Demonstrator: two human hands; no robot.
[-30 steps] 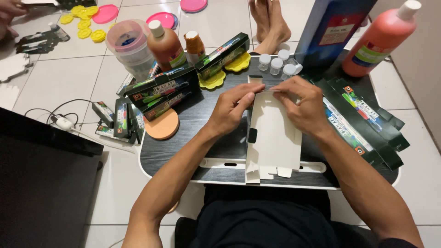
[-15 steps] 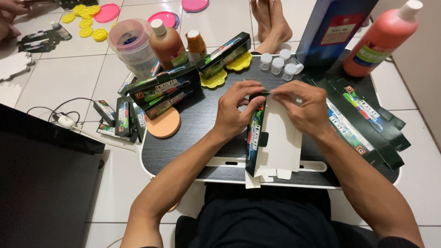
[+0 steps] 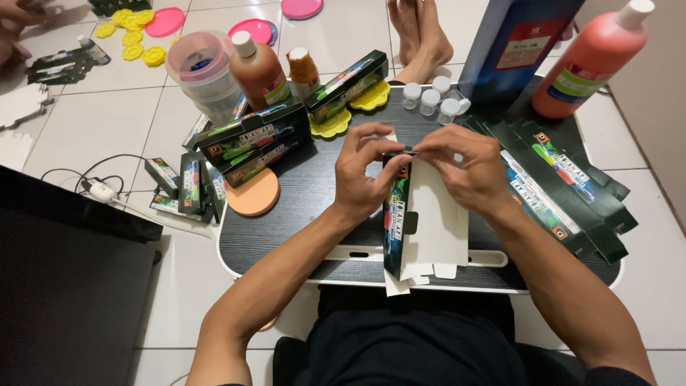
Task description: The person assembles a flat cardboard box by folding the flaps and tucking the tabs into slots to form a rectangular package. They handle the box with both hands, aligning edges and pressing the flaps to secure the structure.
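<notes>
A long cardboard carton (image 3: 421, 221), dark printed outside and white inside, is half folded over the small black lap table (image 3: 307, 193). Its printed side panel stands up on the left and the white flap lies to the right. My left hand (image 3: 364, 171) and my right hand (image 3: 464, 168) both pinch its far end, fingertips meeting at the top edge. The carton's near end, with small white tabs, hangs past the table's front edge.
A stack of flat dark cartons (image 3: 564, 186) lies right of my hands. Finished boxes (image 3: 257, 139) pile at the left, beside an orange disc (image 3: 251, 194). Behind stand a brown bottle (image 3: 259, 71), small clear vials (image 3: 432, 96), a blue box (image 3: 518, 43) and a red bottle (image 3: 589, 61). Another person's bare feet (image 3: 421, 32) rest beyond.
The carton lay flat and white under both hands a second ago. Its left panel has since been folded upright, showing the printed side, and my fingers have closed together at the far end.
</notes>
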